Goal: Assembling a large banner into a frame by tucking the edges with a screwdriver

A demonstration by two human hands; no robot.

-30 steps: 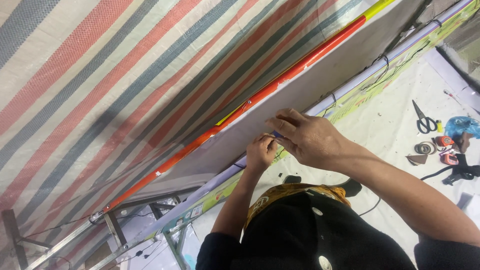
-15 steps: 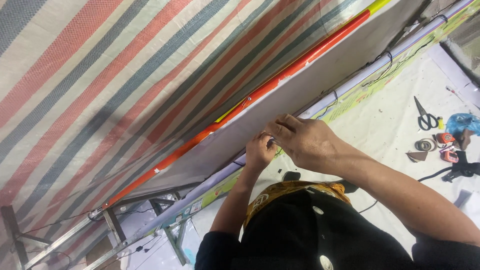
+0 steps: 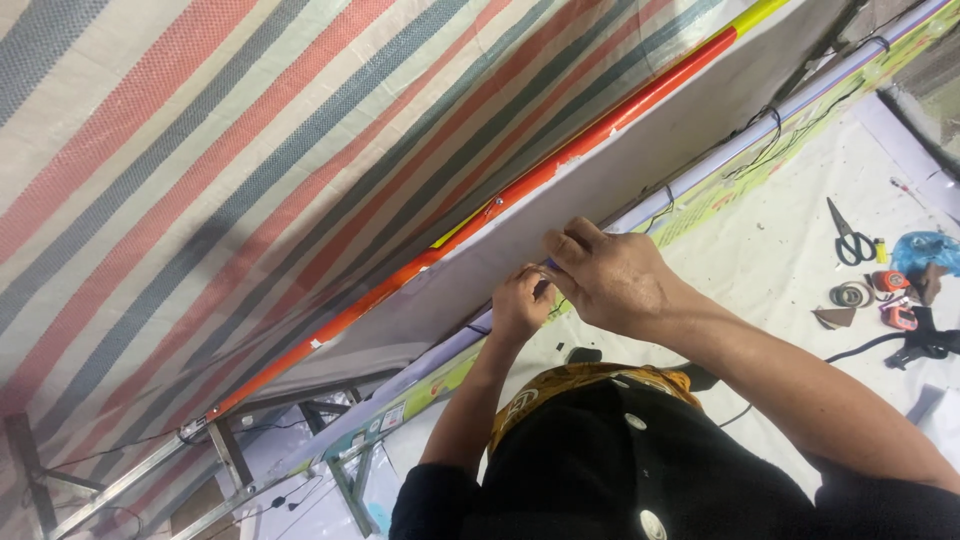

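Both hands, left (image 3: 520,305) and right (image 3: 610,280), are staying pinched shut on 1 thin wire (image 3: 556,303) at the pipe (image 3: 700,180), barely shifting toward 9 o'clock.

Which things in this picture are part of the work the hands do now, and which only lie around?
In use:
- left hand and right hand, pinching together at one spot on the pale tube
- pale tube along the white panel's edge
- white panel with its orange strip

Lying about on the white sheet:
- scissors
- tape roll
- blue bag
- black cable
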